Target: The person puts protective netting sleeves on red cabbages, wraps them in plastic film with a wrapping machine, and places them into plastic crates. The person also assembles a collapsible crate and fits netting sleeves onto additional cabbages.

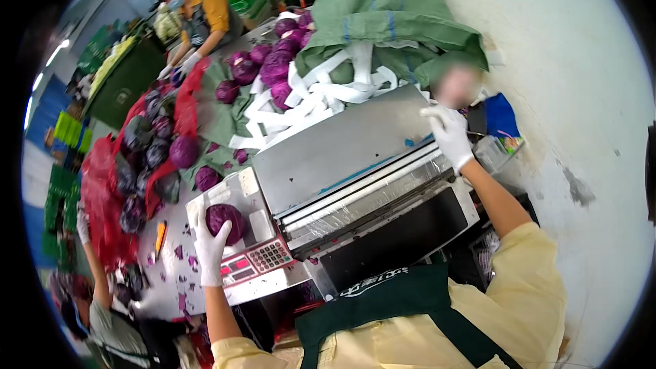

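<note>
White-gloved in the head view, the left hand is cupping a purple cabbage, thumb on one side and fingers round the other, over the scale at the near edge of the bench. Well apart from it, the right hand is hanging loosely spread at the right end of the wrapping machine, which is standing just right of the scale.

For a true reading, the left hand should probably be centring the cabbage on the pan and then letting go completely, since resting fingers would be adding weight. Settling it on its flattest side should be guarding against a roll toward the near edge, and the wrist is best staying off the keypad.

The cabbage is hiding its own underside, and the red display is showing nothing legible. Whether the right fingertips are touching the machine is unclear. Loose cabbages, white strips and a green sack are covering the bench's far edge. Dark lens borders are cutting off the view's corners.
</note>
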Demonstrator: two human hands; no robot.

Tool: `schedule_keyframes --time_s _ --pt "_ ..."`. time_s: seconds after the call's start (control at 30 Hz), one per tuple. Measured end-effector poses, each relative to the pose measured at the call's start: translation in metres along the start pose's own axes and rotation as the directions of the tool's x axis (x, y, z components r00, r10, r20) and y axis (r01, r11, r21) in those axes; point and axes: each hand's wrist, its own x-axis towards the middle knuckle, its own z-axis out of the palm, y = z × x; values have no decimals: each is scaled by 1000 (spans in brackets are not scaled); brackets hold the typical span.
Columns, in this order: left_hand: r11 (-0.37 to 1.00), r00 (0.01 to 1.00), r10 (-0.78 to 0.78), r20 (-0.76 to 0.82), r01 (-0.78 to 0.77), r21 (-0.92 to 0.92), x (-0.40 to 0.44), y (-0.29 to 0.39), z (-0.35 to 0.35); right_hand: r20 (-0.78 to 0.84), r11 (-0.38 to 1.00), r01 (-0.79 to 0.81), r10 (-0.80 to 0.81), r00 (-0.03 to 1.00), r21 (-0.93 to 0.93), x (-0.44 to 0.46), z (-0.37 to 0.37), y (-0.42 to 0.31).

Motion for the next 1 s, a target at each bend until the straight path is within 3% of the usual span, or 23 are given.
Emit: schedule_keyframes --time_s 0.1,0.17,0.2,0.23,0.27,0.3,0.33,0.4,0.43,0.47,0.5,0.53,0.6,0.63,0.7,0.77,0.8,0.83,0.9,0.97,1.0 --pt "995 982 75 -174 -61 84 -5 -9 12 207 989 81 -106 973 125 63 47 -8" --pt "994 956 -18 -294 50 101 -20 24 6 313 984 129 -162 936 125 98 90 -5" --pt "995 950 -60 -306 83 63 -29 39 3 441 993 59 -97 892 99 116 107 -10" --pt "991 938 -113 -328 128 24 -43 52 0 566 998 12 -46 823 63 132 124 -14" --pt "991 919 -130 -372 106 -84 -57 61 3 595 997 72 -69 801 19 143 144 -7" --pt "980 892 -148 -428 75 -183 -77 63 10 668 994 -22 87 739 -105 151 142 -33" --pt "966 871 -206 -445 108 -235 -101 52 25 630 996 0 58 774 -92 158 175 -5" --pt "933 841 -299 -451 159 -322 -149 56 36 696 972 24 149 703 -233 170 205 9" --pt "916 837 -335 -432 184 -356 -170 69 36 691 918 130 184 699 -375 174 219 18" --pt "757 761 -555 -336 294 -583 -193 72 42 689 856 145 287 665 -497 174 213 -2" --pt "705 719 -620 -313 337 -624 -215 58 52 682 831 222 234 693 -511 175 230 19" --pt "582 657 -710 -254 344 -737 -232 55 50 676 850 183 243 696 -494 174 223 5" --pt "300 503 -858 -101 331 -895 -253 59 38 583 891 211 72 809 -402 181 246 31" --pt "159 399 -916 -53 238 -958 -258 50 38 496 904 213 -2 868 -371 184 269 51" --pt "127 282 -957 -75 173 -977 -267 8 45 475 920 367 -264 840 -137 183 240 15" --pt "488 298 -868 -398 354 -798 -264 -28 52 445 930 359 -353 823 75 182 200 -30" --pt "540 293 -839 -459 345 -768 -265 -56 59 387 925 319 -377 841 209 182 190 -32" --pt "503 232 -864 -447 427 -751 -257 -63 53 324 899 277 -388 863 339 181 180 -32" --pt "537 264 -835 -483 584 -609 -249 -99 45 330 883 231 -379 865 408 159 119 -84" --pt "610 355 -703 -616 746 -267 -231 -128 32 283 891 261 -377 882 372 150 83 -91" --pt "694 427 -526 -735 716 -81 -220 -144 25 277 916 289 -364 889 277 146 69 -87"
